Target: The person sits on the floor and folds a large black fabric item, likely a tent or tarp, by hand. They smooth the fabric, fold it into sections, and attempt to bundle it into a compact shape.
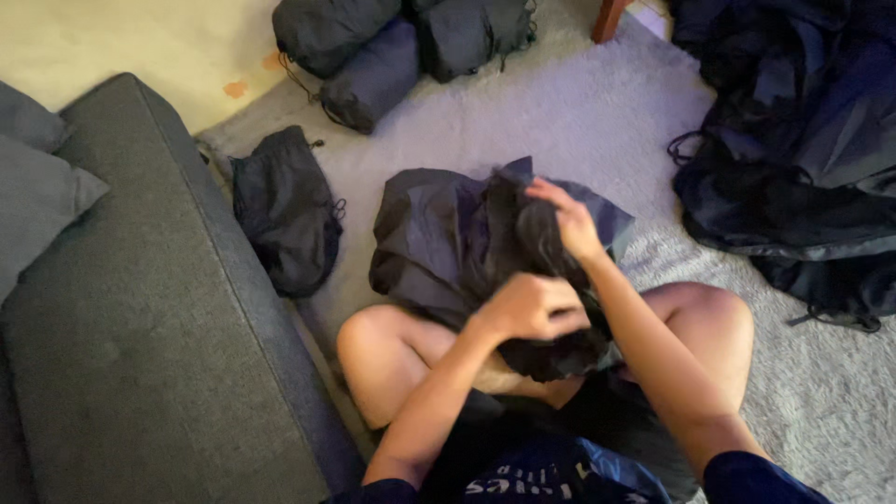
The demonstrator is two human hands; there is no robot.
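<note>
the fingers (560, 315) of the left hand (534, 306) are curled into the dark jacket (448, 238), so their tips are hidden by the cloth. the fingertips of the right hand (571, 222) are likewise buried in a fold. the lower part of the jacket is covered by both forearms. the pile of dark cloth (803, 149) is cut off by the right and top edges. the stuffed sacks (373, 47) are cropped at the top edge. the sofa (149, 336) and its cushion (37, 196) are cut by the left edge. the whole view is dim and soft, so seams and cords are hard to tell.
</note>
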